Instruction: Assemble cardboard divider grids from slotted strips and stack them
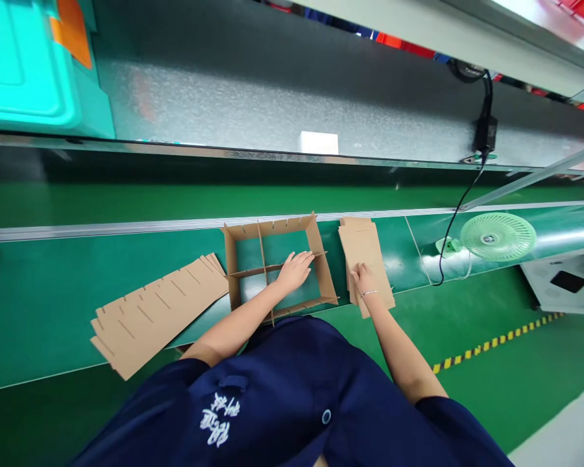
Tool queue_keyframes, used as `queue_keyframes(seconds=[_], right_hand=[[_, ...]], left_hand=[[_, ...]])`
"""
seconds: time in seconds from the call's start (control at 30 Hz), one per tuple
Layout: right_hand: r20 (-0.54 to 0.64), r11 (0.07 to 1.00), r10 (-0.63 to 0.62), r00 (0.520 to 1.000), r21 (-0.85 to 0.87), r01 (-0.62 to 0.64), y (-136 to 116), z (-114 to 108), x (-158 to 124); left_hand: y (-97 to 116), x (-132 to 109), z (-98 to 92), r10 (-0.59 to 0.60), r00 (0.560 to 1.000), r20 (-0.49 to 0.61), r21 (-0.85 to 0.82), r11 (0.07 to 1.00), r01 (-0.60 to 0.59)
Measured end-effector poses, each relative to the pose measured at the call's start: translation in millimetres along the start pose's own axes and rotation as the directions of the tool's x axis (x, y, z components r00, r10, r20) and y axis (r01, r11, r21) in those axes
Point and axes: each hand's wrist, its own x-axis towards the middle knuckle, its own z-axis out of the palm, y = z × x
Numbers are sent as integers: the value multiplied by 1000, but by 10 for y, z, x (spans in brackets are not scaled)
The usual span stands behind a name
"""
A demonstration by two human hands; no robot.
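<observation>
In front of me on the green bench lies a grid of slotted cardboard dividers [278,267], with outer strips and crossing inner strips standing on edge. My left hand [296,271] reaches over its right part, fingers stretched out and touching near the inner cross strip close to the right wall. To the right of the grid is a stack of flat cardboard strips [368,243]. My right hand [363,280] is on that stack with fingers curled at the top strip; the fingertips show only in part. Left of the grid, a fanned pile of slotted cardboard strips [160,311] lies flat.
A green fan [498,237] is clipped at the bench's right, near a hanging black cable [450,235]. Above the bench runs a metal shelf [214,104] bearing a turquoise bin [24,71] and a small white box [318,143]. Yellow-black tape [496,342] marks the floor.
</observation>
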Motion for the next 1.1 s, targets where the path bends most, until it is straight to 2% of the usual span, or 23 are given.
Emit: queue_keyframes(seconds=[0.1, 0.23, 0.37, 0.4, 0.47, 0.53, 0.6, 0.67, 0.73, 0.8, 0.93, 1.0, 1.1], right_hand=[[3, 997, 72, 997, -18, -72, -117, 18, -56], [5, 974, 193, 981, -120, -191, -309, 71, -159], [49, 982, 66, 997, -183, -56, -467, -12, -274], [46, 983, 44, 998, -179, -35, -478, -92, -308], [29, 986, 100, 995, -137, -95, -439, -347, -387], [5, 970, 227, 974, -88, -225, -334, -717, -472], [-64, 958, 278, 958, -51, -281, -232, -1136, -543], [-174, 978, 207, 963, 41, -203, -236, -1499, -575], [-228, 987, 114, 967, 133, -85, -403, -1717, -557], [-178, 989, 34, 983, 147, -7, -700, -1758, -495], [1, 998, -45, 999, 43, 45, -1249, -1539, -311], [37, 999, -49, 998, 12, 48, -1358, -1441, -245], [56, 997, -71, 996, -25, 72, -1376, -1408, -223]], left_hand=[[-58, -43, -35, -8, 999, -41, -9, 1000, 8], [-152, -90, -81, -38, 998, -43, -11, 999, 38], [-211, -135, -131, -75, 997, -23, -13, 997, 74], [-227, -145, -145, -83, 996, -17, -13, 997, 82], [-272, -153, -181, -97, 995, -12, -14, 995, 97], [-336, -121, -235, -109, 994, -25, -15, 994, 109], [-414, -22, -308, -125, 991, -55, -15, 992, 124], [-492, 145, -380, -144, 986, -89, -8, 990, 144], [-562, 356, -420, -171, 978, -116, 6, 985, 173], [-620, 559, -411, -215, 969, -123, 25, 975, 220], [-717, 781, -279, -276, 958, -78, 57, 958, 281], [-759, 792, -208, -260, 962, -79, 59, 962, 265], [-806, 764, -145, -232, 968, -99, 47, 970, 237]])
